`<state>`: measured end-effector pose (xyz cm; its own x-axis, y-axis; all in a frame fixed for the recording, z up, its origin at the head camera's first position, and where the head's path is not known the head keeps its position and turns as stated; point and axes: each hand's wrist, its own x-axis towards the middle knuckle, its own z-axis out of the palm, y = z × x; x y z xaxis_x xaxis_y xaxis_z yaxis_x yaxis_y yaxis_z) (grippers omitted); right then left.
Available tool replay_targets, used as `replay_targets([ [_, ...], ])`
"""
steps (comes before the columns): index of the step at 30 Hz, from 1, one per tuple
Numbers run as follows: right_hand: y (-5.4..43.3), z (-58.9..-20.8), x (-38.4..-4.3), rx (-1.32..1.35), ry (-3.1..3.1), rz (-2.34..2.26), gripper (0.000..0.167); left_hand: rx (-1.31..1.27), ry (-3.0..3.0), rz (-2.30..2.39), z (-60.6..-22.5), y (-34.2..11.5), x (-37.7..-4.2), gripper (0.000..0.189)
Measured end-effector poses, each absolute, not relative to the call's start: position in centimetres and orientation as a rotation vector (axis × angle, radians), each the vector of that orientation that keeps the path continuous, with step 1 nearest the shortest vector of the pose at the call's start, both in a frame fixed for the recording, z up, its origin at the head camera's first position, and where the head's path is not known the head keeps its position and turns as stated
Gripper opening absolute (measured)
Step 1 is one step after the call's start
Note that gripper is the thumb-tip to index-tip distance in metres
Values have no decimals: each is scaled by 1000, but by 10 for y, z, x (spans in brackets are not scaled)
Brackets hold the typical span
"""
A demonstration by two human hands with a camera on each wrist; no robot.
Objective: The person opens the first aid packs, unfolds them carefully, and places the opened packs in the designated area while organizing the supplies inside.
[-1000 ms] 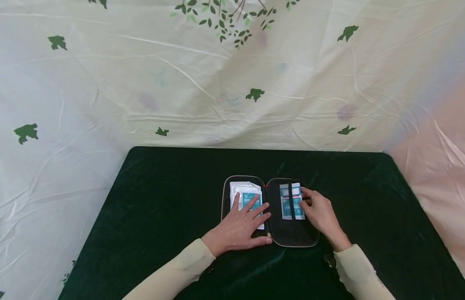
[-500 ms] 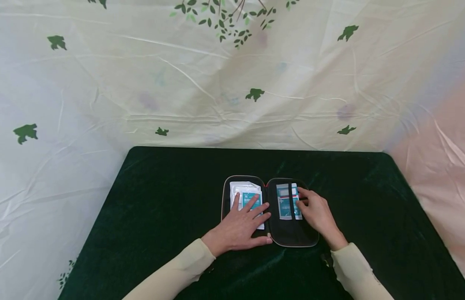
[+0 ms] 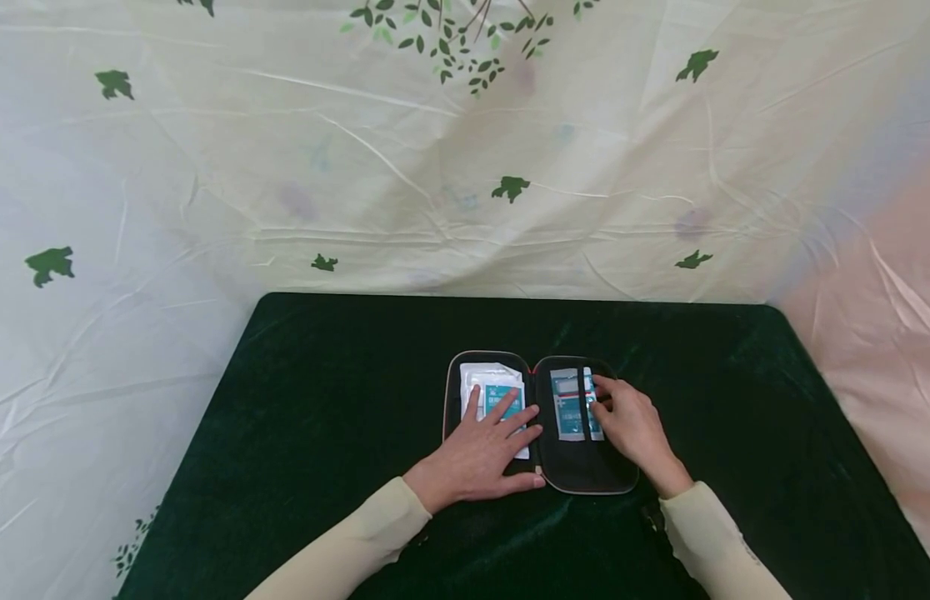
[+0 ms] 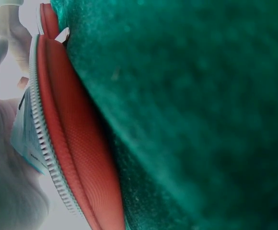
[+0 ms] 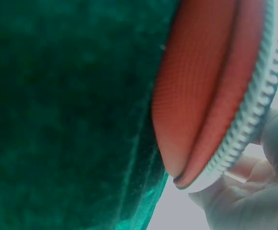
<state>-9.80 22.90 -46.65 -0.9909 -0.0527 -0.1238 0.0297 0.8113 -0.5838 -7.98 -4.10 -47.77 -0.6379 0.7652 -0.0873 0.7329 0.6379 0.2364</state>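
A zippered case (image 3: 585, 468) lies unfolded on the table, black inside; the wrist views show its red outer shell (image 4: 76, 124) and pale zipper teeth (image 5: 247, 124). In its left half, my left hand (image 3: 476, 457) rests with spread fingers on a white packet (image 3: 471, 375) and a smaller blue-and-white packet (image 3: 498, 393), partly covering both. Across the right half runs a black elastic strap (image 3: 583, 408) with another blue-and-white packet (image 3: 567, 421) under it. My right hand (image 3: 636, 423) pinches that packet's right edge between thumb and fingers.
Dark green velvety cloth covers the table (image 3: 345, 400). A pale curtain (image 3: 405, 167) with green leaf and bird shapes hangs behind and along the sides. A small dark object (image 3: 652, 518) lies beside the right sleeve.
The packet under the strap has slid a little to the left, my right hand moving with it. My left hand and the case have stayed in place.
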Motion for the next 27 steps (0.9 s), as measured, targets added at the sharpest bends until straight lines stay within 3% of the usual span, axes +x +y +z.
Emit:
replay_targets([
  [27, 228, -466, -106, -14, 2853, -915, 41, 1232, 2678, 255, -477, -40, -80, 84],
])
